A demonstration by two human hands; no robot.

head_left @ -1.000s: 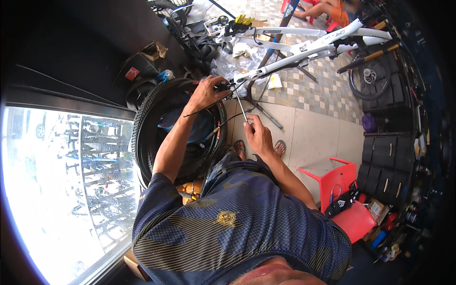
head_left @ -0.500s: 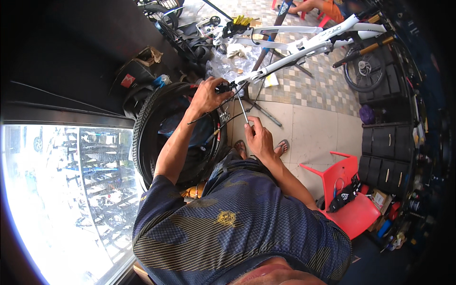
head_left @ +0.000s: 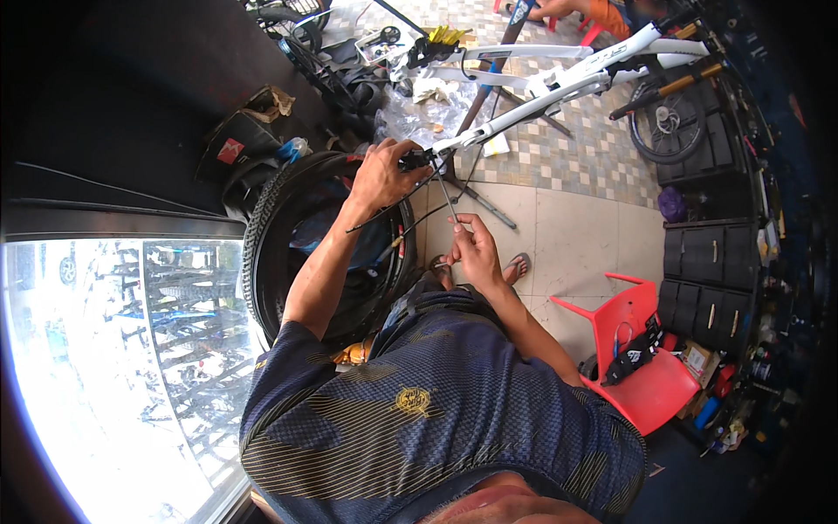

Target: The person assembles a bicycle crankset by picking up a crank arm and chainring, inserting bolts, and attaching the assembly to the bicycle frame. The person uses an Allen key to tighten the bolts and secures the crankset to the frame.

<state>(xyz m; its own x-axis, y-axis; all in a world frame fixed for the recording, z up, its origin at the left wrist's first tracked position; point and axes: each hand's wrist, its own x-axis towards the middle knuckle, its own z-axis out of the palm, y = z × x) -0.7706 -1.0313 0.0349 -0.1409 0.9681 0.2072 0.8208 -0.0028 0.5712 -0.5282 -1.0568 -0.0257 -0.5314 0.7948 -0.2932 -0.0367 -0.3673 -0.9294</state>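
Observation:
A white bicycle frame [head_left: 559, 98] is held up in front of me, its lower end near my hands. At that end, my left hand [head_left: 381, 182] is closed around a small black bike part [head_left: 412, 161], perhaps a derailleur, which the fingers partly cover. Between thumb and fingers of my right hand [head_left: 477, 255] is the lower end of a thin metal rod tool [head_left: 447, 199]; its upper tip meets the black part. Whether the tool is a hex key or a screwdriver cannot be made out. A thin black cable [head_left: 428, 215] loops below the part.
Bicycle tyres and wheels [head_left: 253, 240] lean at my left, beside a glass case [head_left: 175, 349]. A red plastic chair [head_left: 642, 393] holding a black item stands right. Black drawers [head_left: 711, 253] line the right side. Beyond the blue stand post [head_left: 489, 87] a person in orange shorts [head_left: 602, 16] sits.
The fingers of my right hand have curled a little differently around the tool, and the rod looks slightly turned. My left hand keeps its hold on the black part.

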